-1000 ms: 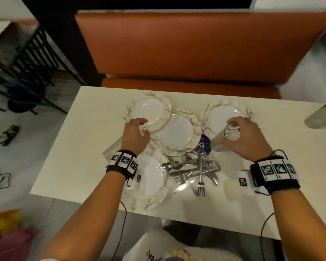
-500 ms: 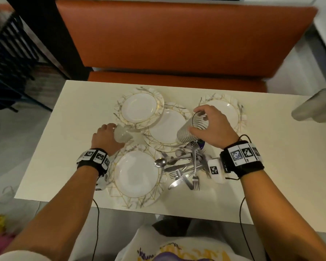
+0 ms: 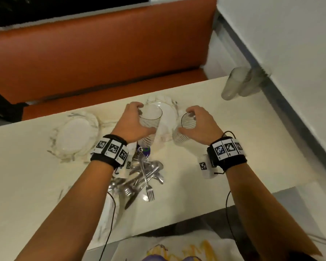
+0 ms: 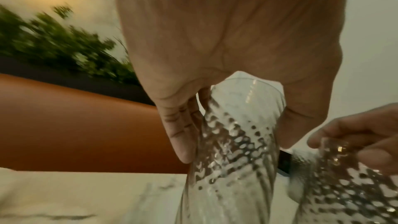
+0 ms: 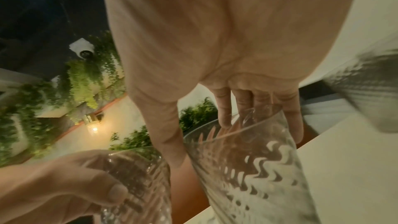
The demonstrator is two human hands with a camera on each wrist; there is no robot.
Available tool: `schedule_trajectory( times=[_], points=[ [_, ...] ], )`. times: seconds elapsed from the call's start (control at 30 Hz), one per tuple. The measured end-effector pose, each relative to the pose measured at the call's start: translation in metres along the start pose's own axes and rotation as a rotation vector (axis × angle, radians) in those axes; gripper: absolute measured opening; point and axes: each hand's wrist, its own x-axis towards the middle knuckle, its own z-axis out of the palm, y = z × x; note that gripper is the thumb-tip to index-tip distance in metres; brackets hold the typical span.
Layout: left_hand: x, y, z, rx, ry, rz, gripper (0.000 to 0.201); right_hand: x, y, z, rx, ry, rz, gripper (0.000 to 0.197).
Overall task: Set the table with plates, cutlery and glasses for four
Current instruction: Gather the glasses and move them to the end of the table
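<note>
Each hand grips a clear ribbed glass from above, held up over the white table. My left hand holds one glass over a marbled plate at the far edge. My right hand holds the other glass just right of it. In the left wrist view the fingers and thumb wrap the glass; in the right wrist view the fingers curl over the rim of the glass. A second plate lies left. A heap of forks, spoons and knives lies below my left wrist.
Two more glasses stand at the table's far right corner by the wall. An orange bench runs along the far side. A small purple-labelled item lies by the cutlery. Cables hang from both wrist bands over the near edge.
Both hands have lifted their glasses and brought them together over the far plate, the left hand swinging in from the left. The view has shifted right, bringing the corner glasses closer.
</note>
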Motion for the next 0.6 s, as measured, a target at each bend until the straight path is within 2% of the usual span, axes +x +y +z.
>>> schedule_trajectory(
  times=[0.3,0.43,0.6],
  points=[
    [0.093,0.125,0.156,-0.091,-0.139,0.075,0.100,0.026,0.132,-0.105,-0.123,0.176,0.281,0.092],
    [0.116,0.162,0.198,-0.076,-0.135,0.084,0.099,0.044,0.173,-0.136,-0.156,0.200,0.349,0.095],
    [0.136,0.192,0.231,-0.049,-0.150,0.087,0.098,0.060,0.205,-0.162,-0.087,0.277,0.338,0.094]
  ],
)
